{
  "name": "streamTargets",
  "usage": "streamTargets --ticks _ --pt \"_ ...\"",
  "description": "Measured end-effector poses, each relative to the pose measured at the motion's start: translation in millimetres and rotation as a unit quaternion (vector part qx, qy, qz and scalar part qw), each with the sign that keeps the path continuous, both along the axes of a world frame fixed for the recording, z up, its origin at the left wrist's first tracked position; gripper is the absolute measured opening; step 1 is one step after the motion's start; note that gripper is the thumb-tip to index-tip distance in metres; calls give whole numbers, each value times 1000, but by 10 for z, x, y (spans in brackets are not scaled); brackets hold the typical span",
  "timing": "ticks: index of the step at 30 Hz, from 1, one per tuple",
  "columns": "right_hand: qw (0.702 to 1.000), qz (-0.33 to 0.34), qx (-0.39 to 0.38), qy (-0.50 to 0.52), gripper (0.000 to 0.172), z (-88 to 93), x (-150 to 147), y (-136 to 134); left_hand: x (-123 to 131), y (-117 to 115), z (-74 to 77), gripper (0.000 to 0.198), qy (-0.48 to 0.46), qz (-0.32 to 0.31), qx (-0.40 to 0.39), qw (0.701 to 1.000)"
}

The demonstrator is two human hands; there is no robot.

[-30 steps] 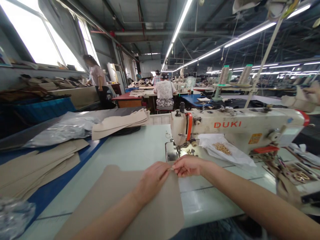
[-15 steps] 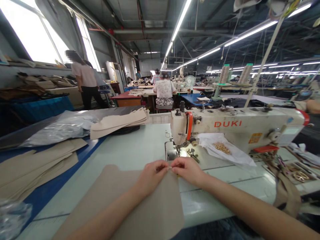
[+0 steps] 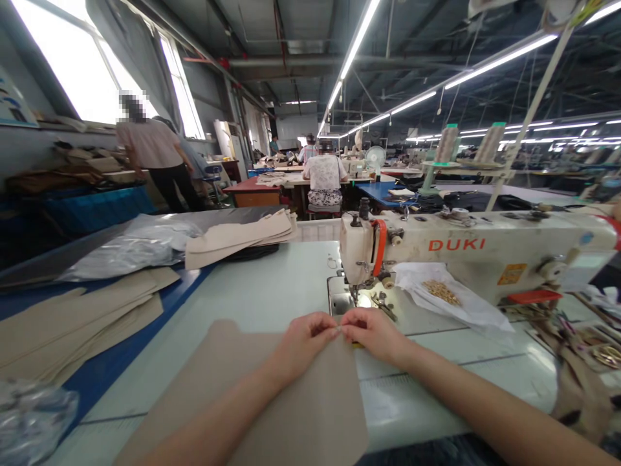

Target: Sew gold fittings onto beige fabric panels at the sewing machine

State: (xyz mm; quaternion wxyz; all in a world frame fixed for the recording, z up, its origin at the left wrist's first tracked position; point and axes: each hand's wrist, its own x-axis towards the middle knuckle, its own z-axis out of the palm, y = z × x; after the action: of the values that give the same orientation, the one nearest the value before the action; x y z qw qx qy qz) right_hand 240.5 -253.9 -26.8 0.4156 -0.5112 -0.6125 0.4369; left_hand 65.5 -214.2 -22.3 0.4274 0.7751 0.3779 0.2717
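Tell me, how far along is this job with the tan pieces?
Done, it seems: a pile of tan pieces lies off to the left, though I can't tell if they're finished. In hand: the left hand and right hand pinch the top edge of one tan sheet in front of the DUKI sewing machine. Left: small gold parts sit on a white bag, untouched.
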Motion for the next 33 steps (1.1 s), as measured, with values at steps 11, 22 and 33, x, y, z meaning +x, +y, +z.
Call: streamTargets --ticks 11,22,33 --pt "982 -25 -180 49 9 173 -35 16 -11 -4 8 24 -67 8 -82 994" --pt "981 -39 -186 22 6 148 -74 33 -7 41 -124 19 -55 46 6 997" --pt "978 -22 -209 -22 15 209 -108 131 -18 -29 -94 15 102 76 163 978"
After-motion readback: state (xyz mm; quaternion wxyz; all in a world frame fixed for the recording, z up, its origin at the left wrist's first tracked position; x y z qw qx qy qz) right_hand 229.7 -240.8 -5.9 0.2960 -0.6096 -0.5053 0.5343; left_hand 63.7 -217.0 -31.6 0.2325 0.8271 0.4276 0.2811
